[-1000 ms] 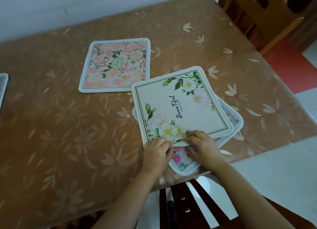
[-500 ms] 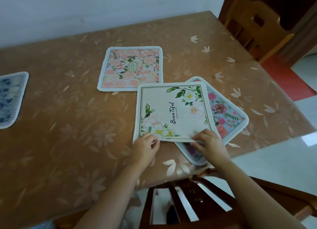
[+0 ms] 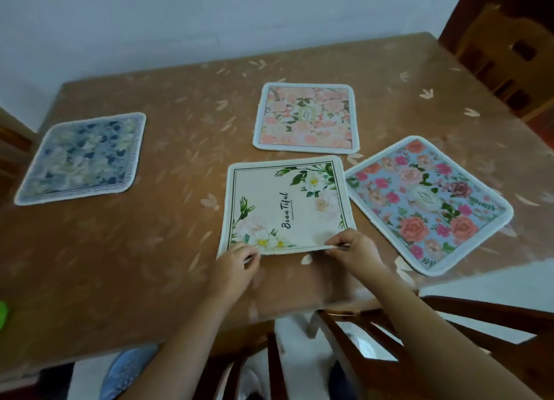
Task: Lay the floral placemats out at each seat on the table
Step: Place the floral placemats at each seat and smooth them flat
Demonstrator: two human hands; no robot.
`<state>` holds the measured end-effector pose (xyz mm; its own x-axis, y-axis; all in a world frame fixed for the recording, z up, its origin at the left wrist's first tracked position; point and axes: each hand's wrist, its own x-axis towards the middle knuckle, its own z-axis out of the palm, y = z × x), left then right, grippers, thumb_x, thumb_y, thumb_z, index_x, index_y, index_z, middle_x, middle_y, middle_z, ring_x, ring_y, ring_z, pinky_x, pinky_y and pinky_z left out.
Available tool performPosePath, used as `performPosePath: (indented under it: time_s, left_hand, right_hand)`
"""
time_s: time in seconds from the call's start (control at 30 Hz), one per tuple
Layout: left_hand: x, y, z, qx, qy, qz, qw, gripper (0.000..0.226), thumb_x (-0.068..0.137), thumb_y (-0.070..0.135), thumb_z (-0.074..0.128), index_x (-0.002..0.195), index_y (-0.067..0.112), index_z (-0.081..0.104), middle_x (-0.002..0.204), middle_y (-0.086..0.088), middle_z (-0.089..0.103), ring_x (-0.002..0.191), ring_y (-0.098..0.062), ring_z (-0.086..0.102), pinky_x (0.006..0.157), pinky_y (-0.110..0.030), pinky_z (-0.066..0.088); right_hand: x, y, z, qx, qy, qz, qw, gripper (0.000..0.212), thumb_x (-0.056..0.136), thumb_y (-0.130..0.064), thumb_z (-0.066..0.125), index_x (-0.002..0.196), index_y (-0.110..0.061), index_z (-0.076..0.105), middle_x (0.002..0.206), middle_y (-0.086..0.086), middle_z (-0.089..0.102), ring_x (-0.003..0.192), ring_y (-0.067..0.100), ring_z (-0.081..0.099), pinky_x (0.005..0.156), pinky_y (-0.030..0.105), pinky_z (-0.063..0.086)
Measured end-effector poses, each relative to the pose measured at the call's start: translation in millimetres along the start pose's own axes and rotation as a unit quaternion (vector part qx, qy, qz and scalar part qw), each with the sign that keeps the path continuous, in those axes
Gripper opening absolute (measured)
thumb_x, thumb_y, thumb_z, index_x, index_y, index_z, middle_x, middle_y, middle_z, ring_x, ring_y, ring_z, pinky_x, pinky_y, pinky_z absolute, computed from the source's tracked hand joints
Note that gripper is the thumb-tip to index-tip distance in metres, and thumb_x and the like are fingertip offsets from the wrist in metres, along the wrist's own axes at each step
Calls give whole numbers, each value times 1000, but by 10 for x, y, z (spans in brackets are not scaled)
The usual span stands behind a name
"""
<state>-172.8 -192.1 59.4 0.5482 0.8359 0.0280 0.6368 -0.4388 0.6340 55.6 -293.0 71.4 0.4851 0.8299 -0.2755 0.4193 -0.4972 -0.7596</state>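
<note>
A cream placemat (image 3: pixel 287 205) with white flowers and the word "Beautiful" lies near the front edge of the brown table (image 3: pixel 150 249). My left hand (image 3: pixel 236 264) pinches its near left corner. My right hand (image 3: pixel 353 249) pinches its near right corner, and the near edge is lifted slightly. To its right lies a blue placemat with pink roses (image 3: pixel 428 202), turned at an angle and apart from the cream one. A pink rose placemat (image 3: pixel 305 118) lies behind. A dark blue floral placemat (image 3: pixel 84 157) lies at the left.
A dark wooden chair back (image 3: pixel 389 339) stands just below the table's front edge. A lighter wooden chair (image 3: pixel 509 52) stands at the back right corner. A white wall runs behind the table. A green object (image 3: pixel 2 314) shows at the left edge.
Both hands have slid the cream placemat left, off the blue rose placemat, which now lies fully uncovered. The view has shifted, bringing the dark blue placemat into sight.
</note>
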Motion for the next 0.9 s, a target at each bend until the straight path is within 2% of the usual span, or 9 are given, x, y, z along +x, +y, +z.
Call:
performPosePath:
  time_s: [0.07,0.13,0.2,0.3,0.4,0.57,0.63,0.7,0.9]
  left_hand:
    - [-110,-224,-175,9,7,-4,1000,7,81,4,65,86,6,70,83,-2,64,72,-11,57,61,-12,38]
    - [-228,-440,-338,4,13,-19,1000,7,81,4,65,86,6,69,82,-1,63,73,-13,59,62,-19,42]
    - [-345,-653,-480,6,25,-32,999,7,82,6,64,86,7,69,84,0,62,75,-12,59,63,-19,43]
    - [-502,-919,-651,4,30,-50,998,7,83,7,63,88,7,68,88,-2,63,78,-12,59,66,-19,45]
    - [-642,-1102,-788,26,34,-48,998,6,83,4,63,86,4,68,88,-7,65,78,-19,61,65,-27,47]
    - [-856,-1360,-945,47,45,-27,998,4,81,1,65,83,1,68,87,-11,67,75,-24,63,62,-27,45]
    - [-928,-1458,-934,44,44,-29,998,6,82,3,65,86,1,69,95,-13,68,84,-26,64,69,-31,49]
    - [-981,-1510,-878,43,48,-27,998,8,80,2,67,87,0,70,100,-15,68,94,-27,63,78,-30,46]
    - [-1069,-1569,-680,17,80,-52,995,17,73,-1,73,89,2,70,104,-16,66,101,-32,59,89,-36,42]
  right_hand:
    - [-27,-166,250,4,-14,-10,1000,12,73,-8,73,75,-18,68,88,3,62,86,18,58,78,26,43]
    - [-54,-317,497,5,-28,-21,999,10,73,-5,73,78,-12,69,92,8,63,87,19,57,80,28,45]
    - [-75,-443,732,1,-38,-35,999,9,73,-3,72,80,-9,70,92,10,62,88,20,57,81,29,45]
    - [-114,-601,1044,-7,-59,-53,997,9,74,-3,71,79,-9,70,89,5,59,87,18,56,77,23,41]
    - [-154,-721,1309,-13,-74,-59,995,10,73,-3,71,77,-13,71,87,0,58,86,15,55,76,23,40]
    - [-252,-817,1634,-50,-83,-91,991,11,71,-4,73,77,-13,71,86,-1,58,91,19,56,79,27,43]
    - [-305,-799,1726,-96,-85,-120,984,10,73,-4,71,82,-10,71,91,6,60,95,24,54,80,31,45]
    - [-359,-771,1784,-144,-68,-136,978,10,75,-5,69,84,-8,70,94,11,61,97,27,53,78,35,46]
    - [-435,-790,1842,-193,-38,-155,968,9,77,-7,65,84,-8,70,90,14,60,93,32,52,70,37,44]
